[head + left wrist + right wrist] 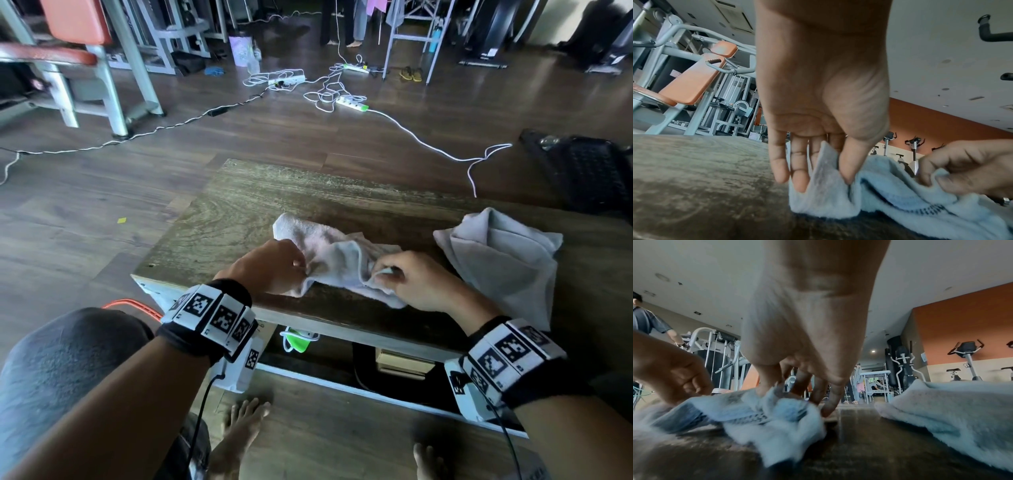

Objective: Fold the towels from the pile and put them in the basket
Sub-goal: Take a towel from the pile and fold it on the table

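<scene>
A small pale towel (337, 258) lies crumpled on the wooden table (246, 202). My left hand (274, 265) pinches its near left edge between thumb and fingers; in the left wrist view the towel (830, 191) rises in a peak under the thumb. My right hand (407, 277) pinches the near right corner, and the right wrist view shows the towel (777, 417) bunched under my fingers (826, 405). A second, larger grey towel (503, 260) lies loosely heaped at the table's right side. A dark mesh basket (589, 171) stands on the floor beyond the table's right end.
White power strips and cables (349, 99) trail over the floor beyond the table. Gym machines with orange pads (75, 34) stand at the far left. Another person (645, 318) is in the background. My knee (68, 359) and bare feet are below the table's near edge.
</scene>
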The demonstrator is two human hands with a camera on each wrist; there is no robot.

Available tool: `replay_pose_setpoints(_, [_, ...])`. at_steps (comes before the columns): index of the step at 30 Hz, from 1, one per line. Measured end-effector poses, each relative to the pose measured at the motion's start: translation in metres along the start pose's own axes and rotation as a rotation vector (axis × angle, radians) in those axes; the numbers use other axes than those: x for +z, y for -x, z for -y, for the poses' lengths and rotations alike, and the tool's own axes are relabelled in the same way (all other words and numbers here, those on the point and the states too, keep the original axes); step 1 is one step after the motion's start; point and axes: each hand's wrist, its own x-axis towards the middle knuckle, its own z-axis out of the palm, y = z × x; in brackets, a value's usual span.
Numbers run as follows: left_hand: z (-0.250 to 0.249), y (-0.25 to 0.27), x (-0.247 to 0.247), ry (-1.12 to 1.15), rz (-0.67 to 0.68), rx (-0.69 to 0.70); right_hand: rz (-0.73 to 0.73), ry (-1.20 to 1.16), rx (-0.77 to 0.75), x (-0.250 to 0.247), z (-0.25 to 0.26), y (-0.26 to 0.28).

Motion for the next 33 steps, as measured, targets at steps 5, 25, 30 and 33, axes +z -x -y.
replay_pose_setpoints(5, [0.008, -0.006, 0.006, 0.119, -0.246, 0.122, -0.33, -0.059, -0.059, -0.003, 0.003, -0.007])
replay_pose_setpoints(25, [-0.006, -0.022, 0.022, -0.073, 0.054, 0.209, -0.042, -0.052, -0.009, 0.017, 0.011, -0.008])
replay_pose_setpoints(30, [-0.02, -0.018, -0.005, -0.029, 0.103, 0.265, -0.003, -0.199, 0.04, -0.003, 0.006, -0.011])
replay_pose_setpoints(33, [-0.018, -0.061, -0.048, -0.221, -0.054, 0.348, -0.174, -0.206, -0.01, -0.037, 0.001, -0.047])
